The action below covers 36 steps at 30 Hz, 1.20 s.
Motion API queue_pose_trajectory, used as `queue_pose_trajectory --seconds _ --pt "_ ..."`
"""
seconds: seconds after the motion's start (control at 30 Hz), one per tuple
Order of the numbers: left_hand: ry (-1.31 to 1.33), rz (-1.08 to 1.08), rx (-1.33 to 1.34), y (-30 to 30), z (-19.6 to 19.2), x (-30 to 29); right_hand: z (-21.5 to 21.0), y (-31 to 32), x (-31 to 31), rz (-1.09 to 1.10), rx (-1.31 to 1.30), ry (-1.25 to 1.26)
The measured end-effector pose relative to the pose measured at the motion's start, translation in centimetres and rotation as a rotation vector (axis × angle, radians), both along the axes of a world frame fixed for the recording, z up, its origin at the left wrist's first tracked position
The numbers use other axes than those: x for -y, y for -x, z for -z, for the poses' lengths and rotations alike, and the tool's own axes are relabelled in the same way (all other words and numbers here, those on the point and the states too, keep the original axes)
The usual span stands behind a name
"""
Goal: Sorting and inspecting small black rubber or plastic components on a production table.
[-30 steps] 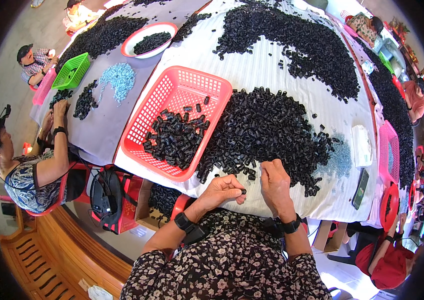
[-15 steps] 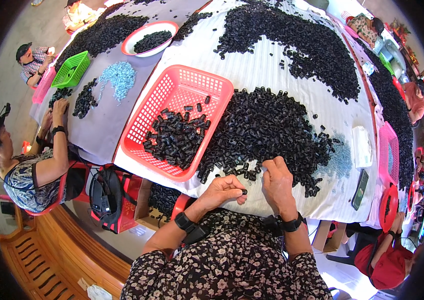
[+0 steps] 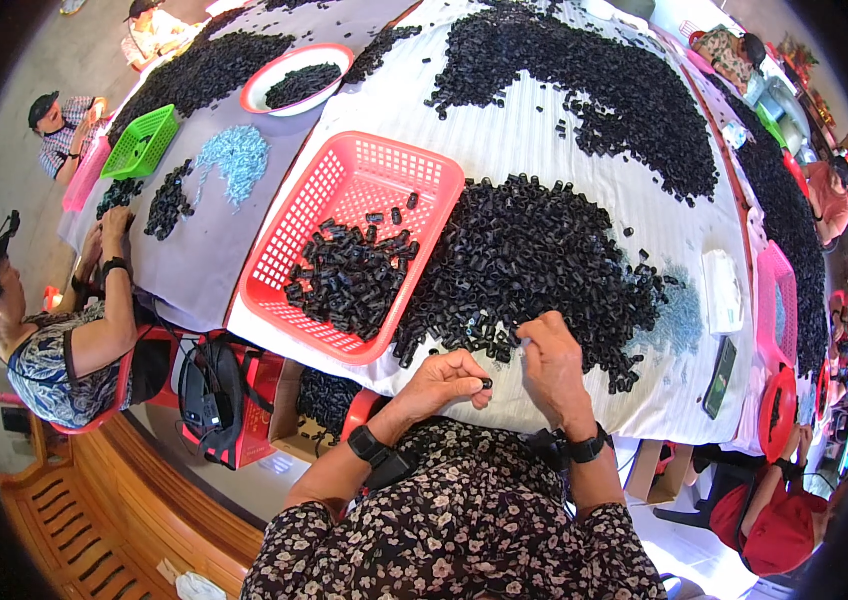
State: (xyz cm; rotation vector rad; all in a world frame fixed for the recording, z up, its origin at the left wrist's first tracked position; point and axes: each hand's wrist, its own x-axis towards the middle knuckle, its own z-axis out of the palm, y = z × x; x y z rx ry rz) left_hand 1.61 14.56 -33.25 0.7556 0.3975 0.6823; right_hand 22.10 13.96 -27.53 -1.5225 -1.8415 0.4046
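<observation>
My left hand (image 3: 446, 386) is closed in a pinch over the front edge of the table, with a small black plastic tube-shaped piece (image 3: 486, 383) between thumb and fingertip. Right beside it, my right hand (image 3: 552, 362) dips to the near edge of a big pile of the same black pieces (image 3: 529, 265). Its thumb and fingers are drawn together at the pile; what they pinch is too small to make out. Left of the pile stands a red plastic basket (image 3: 274, 262), partly filled with black pieces.
Tiny light-blue pieces (image 3: 677, 312) lie at the pile's right, near a white packet (image 3: 723, 290) and a phone (image 3: 718, 378). Another black heap (image 3: 584, 85) covers the far cloth. A person (image 3: 64, 330) works at the left, beside a green basket (image 3: 141, 142).
My right hand has shifted slightly left, its fingertips closing at the pile's edge. My left hand stays nearly still, holding its black piece.
</observation>
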Motion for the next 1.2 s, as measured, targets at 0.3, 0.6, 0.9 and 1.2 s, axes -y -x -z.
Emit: queue_pose_trajectory --seconds 0.3,0.6,0.9,1.2 --pt "0.005 0.011 -0.026 0.0 0.0 0.0 -0.1 -0.8 0.7 0.11 0.047 -0.039" --pt "0.006 -0.002 -0.006 -0.1 0.1 0.0 0.7 1.8 -1.0 -0.051 0.272 -0.061" --pt "-0.012 -0.006 -0.048 -0.2 -0.1 0.2 0.4 1.9 -1.5 -0.096 0.327 -0.017" --pt "-0.009 -0.073 -0.038 -0.5 -0.2 0.3 0.3 1.2 -1.2 -0.086 0.196 -0.098"
